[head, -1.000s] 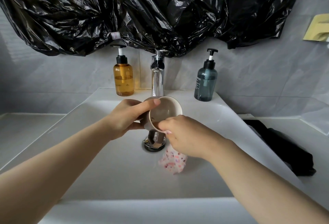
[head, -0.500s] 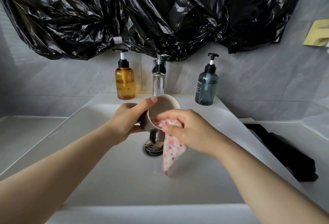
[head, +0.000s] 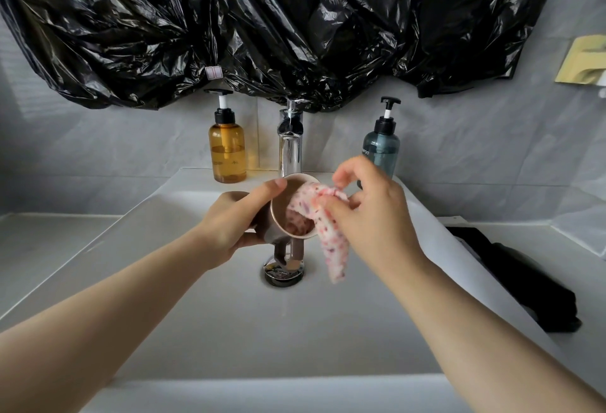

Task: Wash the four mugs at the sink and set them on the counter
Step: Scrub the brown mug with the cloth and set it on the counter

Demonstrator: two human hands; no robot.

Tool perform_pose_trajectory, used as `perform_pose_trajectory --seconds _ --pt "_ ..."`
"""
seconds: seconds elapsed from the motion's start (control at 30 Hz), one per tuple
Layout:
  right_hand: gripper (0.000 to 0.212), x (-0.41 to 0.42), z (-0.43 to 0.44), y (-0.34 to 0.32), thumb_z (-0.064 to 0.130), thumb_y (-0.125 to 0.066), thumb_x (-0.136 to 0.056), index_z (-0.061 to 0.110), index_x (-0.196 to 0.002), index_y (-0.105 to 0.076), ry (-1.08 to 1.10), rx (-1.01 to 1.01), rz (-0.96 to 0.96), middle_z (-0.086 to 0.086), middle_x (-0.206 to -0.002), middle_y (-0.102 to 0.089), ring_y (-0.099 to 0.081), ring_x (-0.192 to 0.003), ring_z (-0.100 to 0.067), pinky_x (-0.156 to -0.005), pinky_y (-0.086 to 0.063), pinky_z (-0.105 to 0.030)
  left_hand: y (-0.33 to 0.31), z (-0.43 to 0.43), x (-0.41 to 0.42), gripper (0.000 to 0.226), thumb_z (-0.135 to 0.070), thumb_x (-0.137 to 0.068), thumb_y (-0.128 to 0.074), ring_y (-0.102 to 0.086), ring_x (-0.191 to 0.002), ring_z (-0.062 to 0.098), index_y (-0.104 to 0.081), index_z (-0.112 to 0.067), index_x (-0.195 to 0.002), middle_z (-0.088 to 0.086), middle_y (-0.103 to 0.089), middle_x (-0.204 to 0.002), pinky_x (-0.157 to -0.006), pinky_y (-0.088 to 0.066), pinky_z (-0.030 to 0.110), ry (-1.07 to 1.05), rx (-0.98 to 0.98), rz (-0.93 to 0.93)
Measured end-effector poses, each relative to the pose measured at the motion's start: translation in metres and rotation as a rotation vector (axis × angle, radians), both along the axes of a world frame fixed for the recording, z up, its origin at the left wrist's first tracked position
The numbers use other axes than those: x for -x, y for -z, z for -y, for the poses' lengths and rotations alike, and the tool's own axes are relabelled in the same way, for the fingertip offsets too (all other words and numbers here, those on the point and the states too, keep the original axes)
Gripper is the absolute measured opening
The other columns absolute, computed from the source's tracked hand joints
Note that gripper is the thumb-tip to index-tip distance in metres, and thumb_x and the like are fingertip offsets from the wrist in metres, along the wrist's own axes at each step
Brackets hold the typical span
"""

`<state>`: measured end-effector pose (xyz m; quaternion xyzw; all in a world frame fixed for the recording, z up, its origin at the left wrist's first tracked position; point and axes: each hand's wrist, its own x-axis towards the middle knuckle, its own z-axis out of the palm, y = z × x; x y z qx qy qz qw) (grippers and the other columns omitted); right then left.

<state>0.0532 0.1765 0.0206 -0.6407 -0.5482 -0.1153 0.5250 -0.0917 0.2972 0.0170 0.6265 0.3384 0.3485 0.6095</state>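
Observation:
A brown-grey mug point(head: 281, 216) with a pale inside is tilted toward me over the white sink point(head: 229, 330), above the drain. My left hand point(head: 236, 222) grips the mug's body, thumb on its rim, and the handle points down. My right hand point(head: 367, 212) pinches a pink speckled cloth point(head: 328, 235). One end of the cloth is stuffed inside the mug and the other hangs over the rim. No other mugs are in view.
The chrome faucet point(head: 290, 147) stands just behind the mug, with no water visibly running. An amber pump bottle point(head: 227, 150) is to its left, a blue-grey pump bottle point(head: 381, 147) to its right. A black cloth point(head: 511, 278) lies on the right counter. Black plastic sheeting point(head: 278, 25) hangs above.
My right hand lifted from below the mug to beside its rim and pushed the cloth inside the mug. The left hand kept its grip.

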Motion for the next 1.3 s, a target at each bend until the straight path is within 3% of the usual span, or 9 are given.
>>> perform_pose_trajectory --seconds 0.17,0.37,0.5,0.7,0.8,0.9,0.97,1.1,1.3 --pt "0.013 0.009 0.005 -0.002 0.036 -0.074 -0.077 0.026 -0.073 -0.066 0.109 0.076 0.258 0.012 -0.067 -0.058 -0.051 -0.062 -0.007 -0.056 -0.041 -0.024 0.0 0.0 -0.001 0.041 -0.046 -0.085 -0.068 -0.06 -0.062 0.015 -0.067 -0.005 -0.09 0.006 -0.062 -0.072 -0.071 -0.061 0.037 0.005 0.022 0.011" --pt "0.028 0.02 0.005 0.003 0.031 -0.034 -0.095 0.021 -0.1 -0.059 -0.053 0.479 0.546 0.005 -0.114 -0.063 -0.057 -0.1 -0.027 -0.068 -0.04 -0.034 0.0 -0.001 0.002 0.049 -0.046 -0.083 -0.07 -0.062 -0.081 0.023 -0.068 0.001 -0.097 0.017 -0.063 -0.093 -0.061 -0.059 0.029 -0.03 -0.016 -0.029" --pt "0.05 0.026 0.004 0.005 0.034 -0.038 -0.092 0.022 -0.141 -0.04 -0.001 0.633 0.572 0.005 -0.149 -0.039 -0.049 -0.12 -0.027 -0.076 -0.035 -0.034 0.001 0.002 -0.001 0.05 -0.044 -0.083 -0.071 -0.062 -0.073 0.018 -0.069 0.004 -0.096 0.014 -0.063 -0.086 -0.061 -0.058 0.029 0.009 -0.022 -0.03" --pt "0.067 0.022 -0.001 0.007 0.04 -0.053 -0.083 0.025 -0.145 -0.031 -0.129 0.796 0.394 0.005 -0.154 -0.032 -0.048 -0.124 -0.028 -0.092 -0.046 -0.035 0.006 0.004 -0.003 0.045 -0.041 -0.084 -0.071 -0.061 -0.059 0.011 -0.071 0.003 -0.09 0.007 -0.062 -0.072 -0.067 -0.058 0.032 0.056 -0.063 -0.067" --pt "0.05 0.02 0.003 0.0 0.039 -0.056 -0.082 0.033 -0.131 -0.044 -0.226 0.823 0.291 0.012 -0.143 -0.043 -0.051 -0.118 -0.023 -0.092 -0.047 -0.035 0.005 0.003 -0.003 0.053 -0.048 -0.072 -0.081 -0.062 -0.066 0.015 -0.072 0.001 -0.089 0.008 -0.064 -0.075 -0.066 -0.058 0.032 0.06 -0.051 -0.064" --pt "0.006 0.022 0.007 -0.003 0.034 -0.056 -0.082 0.034 -0.085 -0.05 -0.283 0.843 0.271 0.013 -0.094 -0.056 -0.053 -0.089 -0.02 -0.07 -0.046 -0.03 0.003 0.003 -0.001 0.073 -0.056 -0.062 -0.079 -0.058 -0.071 0.021 -0.067 0.009 -0.094 0.012 -0.059 -0.077 -0.065 -0.06 0.032 0.062 -0.05 -0.083" --pt "0.011 0.023 0.008 -0.003 0.032 -0.055 -0.081 0.025 -0.076 -0.047 -0.301 0.854 0.288 0.007 -0.074 -0.051 -0.053 -0.074 -0.02 -0.061 -0.045 -0.032 0.003 0.004 -0.001 0.059 -0.05 -0.075 -0.077 -0.055 -0.066 0.02 -0.067 0.007 -0.091 0.009 -0.056 -0.069 -0.065 -0.059 0.032 0.063 -0.04 -0.093" --pt "0.016 0.023 0.008 -0.005 0.038 -0.054 -0.082 0.024 -0.077 -0.048 -0.233 0.829 0.422 0.005 -0.071 -0.052 -0.052 -0.07 -0.019 -0.053 -0.038 -0.031 0.005 0.003 -0.003 0.041 -0.041 -0.088 -0.066 -0.052 -0.049 0.012 -0.066 0.0 -0.086 -0.001 -0.053 -0.053 -0.061 -0.057 0.03 0.033 -0.02 -0.097" --pt "0.043 0.03 0.007 0.004 0.054 -0.058 -0.076 0.024 -0.107 -0.058 -0.062 0.765 0.53 0.003 -0.098 -0.061 -0.051 -0.086 -0.022 -0.061 -0.032 -0.029 0.002 0.002 -0.002 0.039 -0.04 -0.087 -0.067 -0.062 -0.058 0.012 -0.069 -0.001 -0.087 0.003 -0.067 -0.063 -0.058 -0.057 0.027 0.041 -0.042 -0.071"
